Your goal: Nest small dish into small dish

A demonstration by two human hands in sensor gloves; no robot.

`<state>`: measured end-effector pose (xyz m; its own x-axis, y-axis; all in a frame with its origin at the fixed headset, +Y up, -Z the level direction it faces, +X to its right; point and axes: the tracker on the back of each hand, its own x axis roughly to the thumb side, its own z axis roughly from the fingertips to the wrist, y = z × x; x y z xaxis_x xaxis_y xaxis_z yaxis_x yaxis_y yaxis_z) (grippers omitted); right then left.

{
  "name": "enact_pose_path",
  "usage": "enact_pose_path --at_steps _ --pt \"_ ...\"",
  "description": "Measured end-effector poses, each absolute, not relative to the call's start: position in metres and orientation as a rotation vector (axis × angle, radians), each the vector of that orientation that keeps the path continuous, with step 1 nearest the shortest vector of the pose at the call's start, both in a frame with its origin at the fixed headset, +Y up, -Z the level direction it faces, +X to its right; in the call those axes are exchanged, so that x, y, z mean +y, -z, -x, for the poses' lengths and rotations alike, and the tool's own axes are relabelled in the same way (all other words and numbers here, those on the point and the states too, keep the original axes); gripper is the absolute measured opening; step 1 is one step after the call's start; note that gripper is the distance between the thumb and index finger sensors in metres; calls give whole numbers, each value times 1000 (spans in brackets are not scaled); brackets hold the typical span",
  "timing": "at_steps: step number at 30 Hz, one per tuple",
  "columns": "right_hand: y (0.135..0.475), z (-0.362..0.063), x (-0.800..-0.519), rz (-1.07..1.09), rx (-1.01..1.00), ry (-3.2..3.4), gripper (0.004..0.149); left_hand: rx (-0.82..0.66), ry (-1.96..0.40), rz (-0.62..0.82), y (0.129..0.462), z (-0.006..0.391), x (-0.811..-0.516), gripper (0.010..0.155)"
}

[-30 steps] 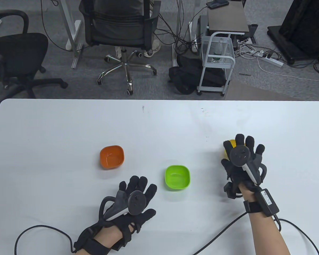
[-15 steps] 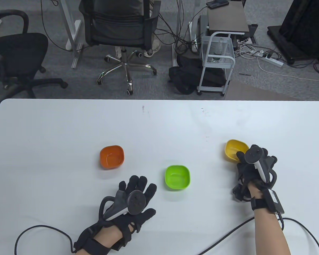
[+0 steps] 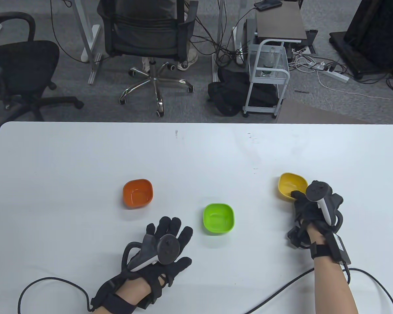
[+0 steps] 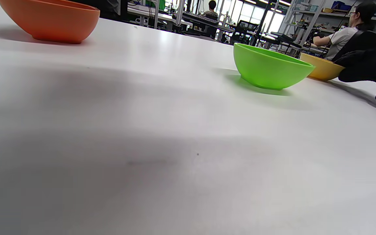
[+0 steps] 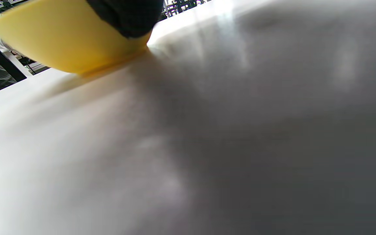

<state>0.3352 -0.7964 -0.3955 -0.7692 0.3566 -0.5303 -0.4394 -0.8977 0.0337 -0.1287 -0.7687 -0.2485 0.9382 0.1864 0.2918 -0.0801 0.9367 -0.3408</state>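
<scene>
Three small dishes stand on the white table (image 3: 85, 157): orange (image 3: 138, 193) at left, green (image 3: 218, 218) in the middle, yellow (image 3: 290, 186) at right. My right hand (image 3: 298, 195) pinches the yellow dish's near right rim, thumb inside, and the dish looks slightly tilted. In the right wrist view a gloved finger (image 5: 126, 16) lies on the yellow dish's outer wall (image 5: 67, 42). My left hand (image 3: 170, 238) rests flat on the table with fingers spread, holding nothing, just near-left of the green dish. The left wrist view shows the orange (image 4: 49, 19), green (image 4: 269, 67) and yellow (image 4: 321, 67) dishes.
Glove cables (image 3: 52, 284) trail over the table's near edge on both sides. Beyond the far edge are office chairs (image 3: 150, 42) and a small white cart (image 3: 265, 75) on the floor.
My right hand pulled back from on top of the yellow dish to its near right rim and closed on it, uncovering the dish. My left hand has not moved.
</scene>
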Motion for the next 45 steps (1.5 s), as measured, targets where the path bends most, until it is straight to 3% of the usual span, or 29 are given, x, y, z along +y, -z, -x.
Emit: enact_pose_path --at_steps 22,36,45 --pt "392 -336 -792 641 95 -2545 38 -322 -141 329 249 131 -768 79" --pt "381 -272 -757 255 -96 -2699 40 -329 -133 327 248 131 -768 79" --pt "367 -228 -748 0 -179 -2758 41 -330 -131 327 248 130 -769 78"
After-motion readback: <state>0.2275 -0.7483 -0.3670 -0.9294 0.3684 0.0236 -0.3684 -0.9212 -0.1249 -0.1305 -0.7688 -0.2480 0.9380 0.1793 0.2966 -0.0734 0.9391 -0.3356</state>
